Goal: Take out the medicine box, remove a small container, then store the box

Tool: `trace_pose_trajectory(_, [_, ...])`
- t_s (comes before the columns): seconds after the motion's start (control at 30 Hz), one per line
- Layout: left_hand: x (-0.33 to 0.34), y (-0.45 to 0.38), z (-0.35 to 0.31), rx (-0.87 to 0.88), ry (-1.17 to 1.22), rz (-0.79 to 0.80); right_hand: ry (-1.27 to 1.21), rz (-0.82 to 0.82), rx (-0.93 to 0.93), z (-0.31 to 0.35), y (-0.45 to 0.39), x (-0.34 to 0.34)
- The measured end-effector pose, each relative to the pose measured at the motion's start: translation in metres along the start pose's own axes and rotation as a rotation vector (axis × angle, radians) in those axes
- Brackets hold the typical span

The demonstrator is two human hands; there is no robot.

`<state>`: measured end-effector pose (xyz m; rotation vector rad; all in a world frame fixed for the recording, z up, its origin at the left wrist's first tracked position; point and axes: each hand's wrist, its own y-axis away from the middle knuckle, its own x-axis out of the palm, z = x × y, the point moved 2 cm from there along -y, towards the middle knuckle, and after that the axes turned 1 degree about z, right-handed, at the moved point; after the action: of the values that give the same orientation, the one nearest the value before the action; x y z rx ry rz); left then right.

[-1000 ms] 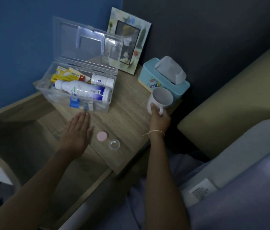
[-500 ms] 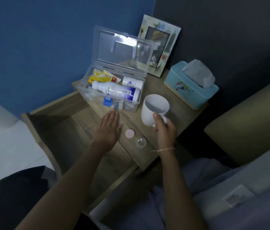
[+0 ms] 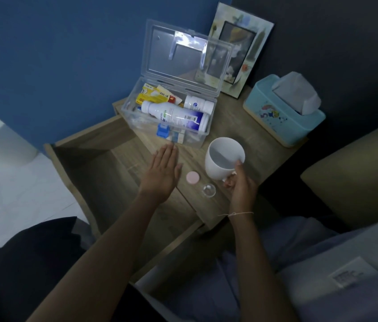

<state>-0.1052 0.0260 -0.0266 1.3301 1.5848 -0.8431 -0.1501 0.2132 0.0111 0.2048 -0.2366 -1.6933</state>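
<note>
A clear plastic medicine box (image 3: 136, 108) stands on the wooden nightstand (image 3: 241, 126) with its lid up. Inside lie a large white bottle (image 3: 174, 116), a smaller white bottle (image 3: 198, 103) and yellow packets (image 3: 152, 96). In front of the box a small clear container (image 3: 209, 189) sits beside its pink cap (image 3: 192, 177). My left hand (image 3: 162, 174) rests flat on the wood just left of the cap, fingers together and holding nothing. My right hand (image 3: 241, 182) grips the handle of a white mug (image 3: 224, 159), held above the nightstand right of the container.
The nightstand drawer (image 3: 104, 182) is pulled open on the left. A framed picture (image 3: 236, 49) leans on the wall behind the box. A blue tissue box (image 3: 283, 112) stands at the right. A beige bed edge (image 3: 357, 170) and grey bedding lie to the right.
My right hand has lifted the mug from beside the tissue box and brought it toward me, next to the small container. My left hand stayed flat in place.
</note>
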Motion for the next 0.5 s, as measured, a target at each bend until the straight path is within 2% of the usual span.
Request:
trace_pose_trajectory(0.33, [-0.005,0.005,-0.004,0.014,-0.004,-0.167,0.053,-0.067,-0.053,0.004,0.004,-0.004])
trace_pose_trajectory(0.5, [-0.014,0.002,0.001,0.058,-0.033,-0.172,0.179,-0.131,-0.212,0.018,0.005,-0.005])
